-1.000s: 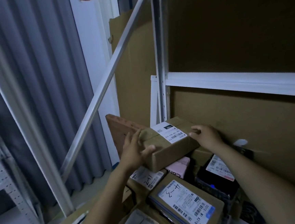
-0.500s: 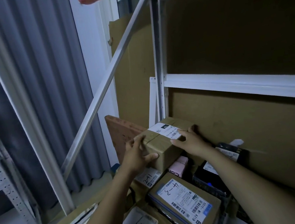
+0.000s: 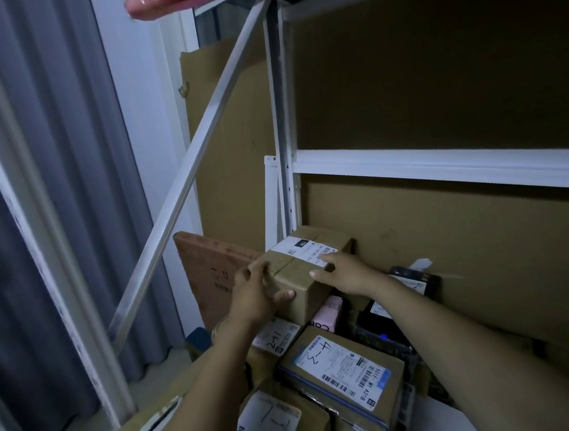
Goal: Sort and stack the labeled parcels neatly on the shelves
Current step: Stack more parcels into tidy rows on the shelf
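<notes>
A brown cardboard parcel (image 3: 307, 275) with a white label on top sits at the back left corner of the shelf, on top of other parcels. My left hand (image 3: 257, 295) grips its near left corner, thumb against the front face. My right hand (image 3: 345, 273) lies flat on its top and right side, fingers straight over the label. Below it lie a parcel marked 4-3 (image 3: 341, 365), one marked 2-41 (image 3: 278, 338), a pink box (image 3: 328, 314) and a black pouch (image 3: 383, 323).
A white shelf upright (image 3: 281, 129) and crossbeam (image 3: 444, 170) frame the cardboard back panel. A diagonal brace (image 3: 187, 186) runs on the left. A brown board (image 3: 213, 280) leans behind the parcel. Grey curtains (image 3: 48, 167) hang left. A pink object (image 3: 171, 0) sits overhead.
The parcel has been pushed back and left into the shelf corner. My right hand slid from its right end onto its top, and my left hand followed at the corner.
</notes>
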